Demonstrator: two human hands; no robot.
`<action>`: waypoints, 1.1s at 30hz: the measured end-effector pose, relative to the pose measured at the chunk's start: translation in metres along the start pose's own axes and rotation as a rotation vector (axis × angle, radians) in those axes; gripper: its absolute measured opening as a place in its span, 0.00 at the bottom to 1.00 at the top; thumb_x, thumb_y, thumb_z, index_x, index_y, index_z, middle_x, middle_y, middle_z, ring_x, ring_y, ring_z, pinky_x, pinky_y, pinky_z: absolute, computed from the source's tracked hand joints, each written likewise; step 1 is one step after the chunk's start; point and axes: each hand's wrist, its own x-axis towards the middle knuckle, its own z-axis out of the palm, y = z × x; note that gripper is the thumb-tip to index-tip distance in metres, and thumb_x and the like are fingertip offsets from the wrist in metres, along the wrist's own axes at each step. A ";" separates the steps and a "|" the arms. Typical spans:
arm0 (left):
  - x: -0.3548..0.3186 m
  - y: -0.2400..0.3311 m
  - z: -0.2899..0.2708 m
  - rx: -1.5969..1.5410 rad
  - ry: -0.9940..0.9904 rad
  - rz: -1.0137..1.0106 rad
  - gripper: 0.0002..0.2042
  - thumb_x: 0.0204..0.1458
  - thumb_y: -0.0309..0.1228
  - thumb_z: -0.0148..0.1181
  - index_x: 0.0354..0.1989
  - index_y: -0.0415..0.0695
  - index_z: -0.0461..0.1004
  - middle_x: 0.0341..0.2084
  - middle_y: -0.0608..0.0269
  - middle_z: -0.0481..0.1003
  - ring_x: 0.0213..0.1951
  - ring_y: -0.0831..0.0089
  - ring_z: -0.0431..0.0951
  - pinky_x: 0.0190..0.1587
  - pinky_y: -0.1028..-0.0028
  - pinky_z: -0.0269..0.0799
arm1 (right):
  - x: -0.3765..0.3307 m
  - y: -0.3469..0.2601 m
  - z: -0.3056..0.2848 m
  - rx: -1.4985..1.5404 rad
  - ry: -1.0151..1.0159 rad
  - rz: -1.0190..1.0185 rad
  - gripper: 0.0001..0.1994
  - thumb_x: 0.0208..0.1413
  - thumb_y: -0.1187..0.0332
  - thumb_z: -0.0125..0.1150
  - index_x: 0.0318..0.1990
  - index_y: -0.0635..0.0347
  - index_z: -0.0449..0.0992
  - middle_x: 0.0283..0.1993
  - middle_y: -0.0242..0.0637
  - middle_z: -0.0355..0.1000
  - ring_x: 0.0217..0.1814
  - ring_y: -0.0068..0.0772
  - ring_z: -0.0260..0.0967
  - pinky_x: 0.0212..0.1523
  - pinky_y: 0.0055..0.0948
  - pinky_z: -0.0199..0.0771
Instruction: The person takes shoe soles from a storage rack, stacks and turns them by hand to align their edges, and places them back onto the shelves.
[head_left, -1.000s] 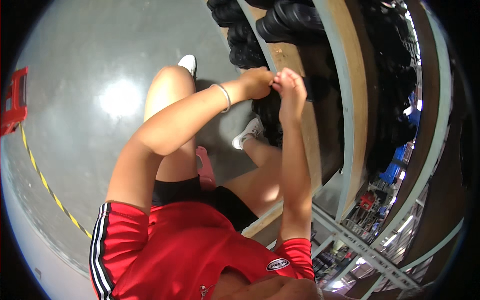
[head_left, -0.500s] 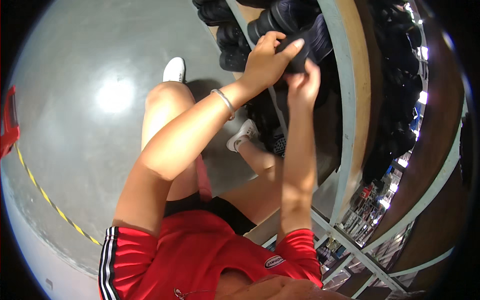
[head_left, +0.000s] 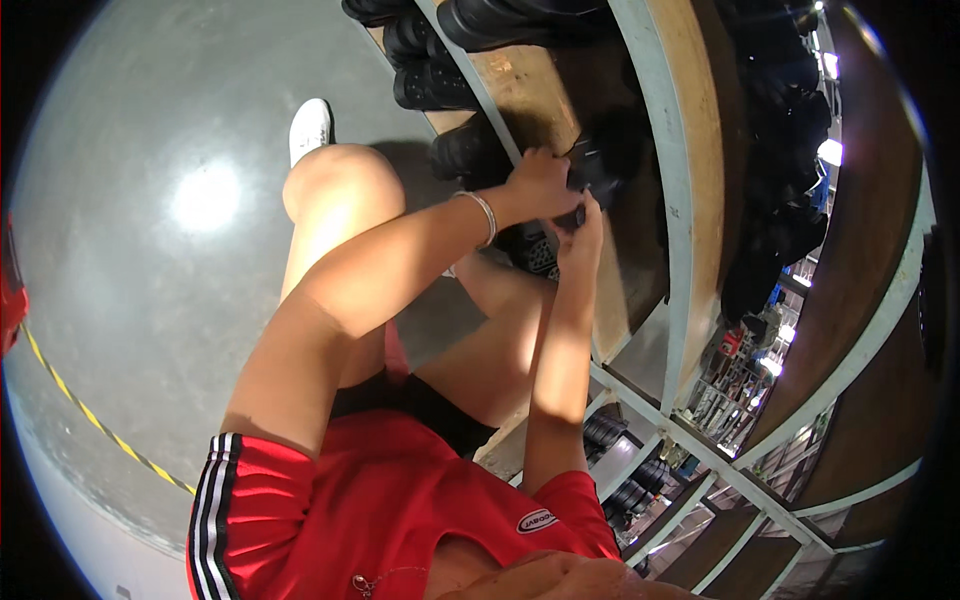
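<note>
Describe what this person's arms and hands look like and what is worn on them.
Both forearms are bare. The left hand has a thin silver bangle at the wrist. The right hand wears nothing visible. Short red sleeves carry black-and-white stripes.

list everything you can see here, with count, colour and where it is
black part: one, black, held between both hands at the edge of the shelf board
black parts: several, black, in rows along the shelves at the top; exact count unclear
shelf board: one, light brown wood, upper middle
rack frame: one, pale grey metal, running from the top down to the lower right
floor: grey, glossy, with a bright light spot, on the left
striped tape line: one, yellow and black, on the floor at lower left
bracelet: one, silver, on the left wrist
shoe: one, white, on the floor at upper left
shirt: one, red, bottom
left hand: gripping the black part
right hand: gripping it from below
</note>
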 end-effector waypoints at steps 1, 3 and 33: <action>-0.006 0.002 0.005 -0.043 -0.130 0.047 0.34 0.45 0.55 0.61 0.48 0.33 0.72 0.45 0.35 0.70 0.49 0.43 0.70 0.54 0.57 0.67 | -0.001 0.001 -0.009 0.023 0.003 0.057 0.17 0.60 0.60 0.52 0.52 0.59 0.70 0.50 0.38 0.71 0.53 0.31 0.69 0.50 0.40 0.73; -0.025 0.002 0.017 -0.165 -0.252 0.054 0.35 0.44 0.56 0.62 0.46 0.31 0.73 0.45 0.33 0.69 0.50 0.43 0.70 0.52 0.56 0.68 | -0.023 0.006 -0.022 0.069 0.016 0.046 0.16 0.60 0.62 0.53 0.52 0.60 0.70 0.51 0.38 0.71 0.53 0.31 0.69 0.50 0.38 0.73; -0.009 -0.022 -0.121 -1.468 0.355 -0.509 0.26 0.57 0.57 0.47 0.49 0.48 0.69 0.41 0.66 0.67 0.45 0.72 0.66 0.51 0.65 0.60 | 0.053 -0.078 0.020 0.190 -0.214 -0.288 0.21 0.45 0.72 0.56 0.49 0.69 0.70 0.53 0.56 0.70 0.56 0.54 0.68 0.58 0.53 0.70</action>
